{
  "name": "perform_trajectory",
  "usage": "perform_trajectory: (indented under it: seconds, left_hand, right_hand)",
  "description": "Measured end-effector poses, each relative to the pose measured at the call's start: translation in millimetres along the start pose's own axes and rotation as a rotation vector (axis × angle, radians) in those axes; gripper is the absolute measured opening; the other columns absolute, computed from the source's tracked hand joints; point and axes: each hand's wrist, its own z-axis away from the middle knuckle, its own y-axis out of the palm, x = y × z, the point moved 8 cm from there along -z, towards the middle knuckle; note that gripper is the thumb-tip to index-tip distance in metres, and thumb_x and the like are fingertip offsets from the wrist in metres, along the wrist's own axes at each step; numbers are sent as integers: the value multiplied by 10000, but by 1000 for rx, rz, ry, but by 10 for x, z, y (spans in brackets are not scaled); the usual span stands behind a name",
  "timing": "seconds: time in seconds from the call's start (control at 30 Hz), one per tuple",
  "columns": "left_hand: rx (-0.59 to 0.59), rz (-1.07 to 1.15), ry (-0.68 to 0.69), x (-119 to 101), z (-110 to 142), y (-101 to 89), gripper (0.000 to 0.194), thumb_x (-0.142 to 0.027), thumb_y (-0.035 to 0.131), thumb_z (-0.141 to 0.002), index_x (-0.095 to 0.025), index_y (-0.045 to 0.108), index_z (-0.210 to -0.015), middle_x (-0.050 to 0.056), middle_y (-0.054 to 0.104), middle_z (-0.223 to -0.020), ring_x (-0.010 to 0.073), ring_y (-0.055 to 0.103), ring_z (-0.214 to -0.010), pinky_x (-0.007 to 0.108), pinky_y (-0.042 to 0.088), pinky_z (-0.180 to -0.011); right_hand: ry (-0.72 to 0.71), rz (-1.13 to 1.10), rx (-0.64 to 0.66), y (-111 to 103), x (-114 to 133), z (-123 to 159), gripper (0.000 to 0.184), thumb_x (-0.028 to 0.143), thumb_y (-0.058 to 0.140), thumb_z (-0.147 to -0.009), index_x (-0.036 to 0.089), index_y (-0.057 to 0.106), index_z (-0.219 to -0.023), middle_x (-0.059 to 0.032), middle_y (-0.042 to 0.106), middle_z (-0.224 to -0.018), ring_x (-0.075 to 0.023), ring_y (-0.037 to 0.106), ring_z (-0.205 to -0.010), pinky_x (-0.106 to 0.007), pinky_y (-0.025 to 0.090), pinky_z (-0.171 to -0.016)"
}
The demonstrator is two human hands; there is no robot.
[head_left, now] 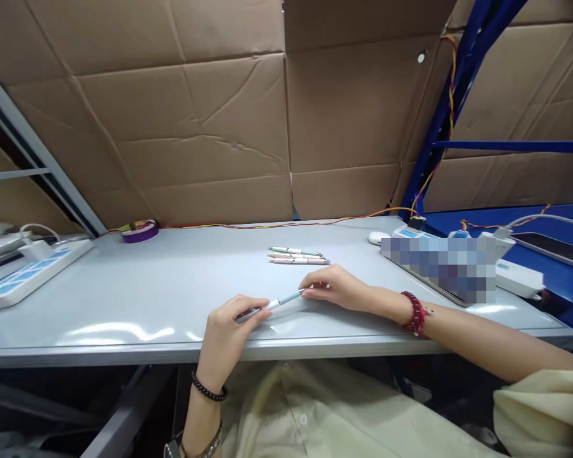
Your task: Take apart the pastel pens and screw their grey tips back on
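Observation:
A light blue and white pen [285,299] is held between my two hands, a little above the tabletop near its front edge. My left hand [236,321] pinches the pen's white and dark end between thumb and fingers. At the other end, my right hand [337,287] closes its fingertips on the pale blue tip. Just beyond my right hand, several pens [298,256] in white, green and pink lie side by side on the table.
The grey-white table [181,273] ends at a front edge close to my body. A purple tape roll [140,233] sits at the back left. Power strips [35,270] stand left and right. A blurred-out phone-like object [434,270] lies at right; cardboard [210,127] walls the back.

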Motion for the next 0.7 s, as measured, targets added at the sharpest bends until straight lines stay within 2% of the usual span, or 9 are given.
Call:
perform_trajectory:
  seconds: [0.1,0.17,0.23,0.3,0.4,0.5,0.6,0.7]
  left_hand:
    - [-99,76,-24,-27,3,-64,97,-317,683,-730,-237,714,-775,13,696,-816,175,627,-727,260,493,-651]
    - [-239,199,-77,-1,15,-166,134,-303,739,-665,-216,708,-762,14,688,-791,149,616,-618,237,494,-559]
    - [-402,473,-156,91,41,-244,198,-277,792,-597,-196,687,-744,-8,666,-728,99,575,-498,193,472,-466]
    - [-493,853,-224,199,46,-191,242,-292,819,-561,-188,658,-710,-39,637,-675,45,525,-434,138,444,-422]
    - [-502,1231,-266,244,-12,18,328,-410,811,-552,-206,654,-755,-53,639,-718,10,505,-455,103,450,-459]
    - [-512,1402,-312,236,-58,181,377,-470,771,-599,-242,649,-873,-39,650,-790,76,602,-638,178,520,-614]
    - [-407,1592,-326,155,-103,293,227,-437,632,-782,-216,608,-830,-23,612,-748,143,613,-793,270,518,-729]
    - [-281,1775,-277,54,-112,314,282,-388,450,-894,-180,520,-717,-30,499,-630,112,549,-658,292,492,-734]
  right_hand:
    - [-17,-23,-2,0,38,1,229,343,461,-905,161,584,-840,-13,622,-706,-116,522,-608,-225,406,-590]
    - [-30,-72,33,39,85,8,245,332,415,-928,160,559,-828,-4,610,-684,-108,522,-596,-217,405,-586]
    - [-49,-94,77,93,141,19,265,326,395,-937,155,556,-815,-1,604,-679,-100,513,-588,-208,397,-583]
    - [-74,-53,96,134,190,29,276,327,401,-935,150,569,-806,1,585,-661,-96,480,-570,-202,370,-558]
    - [-105,35,84,162,229,42,274,332,429,-921,144,589,-803,0,564,-654,-94,444,-560,-199,336,-537]
    - [-111,93,62,165,225,51,267,346,450,-910,145,599,-816,-5,568,-654,-96,446,-558,-199,329,-535]
    - [-152,153,65,182,248,59,271,360,461,-901,151,601,-801,-8,568,-647,-100,446,-557,-202,326,-535]
    - [-186,178,64,199,269,62,259,351,472,-897,151,597,-790,-5,570,-648,-98,443,-556,-199,325,-536]
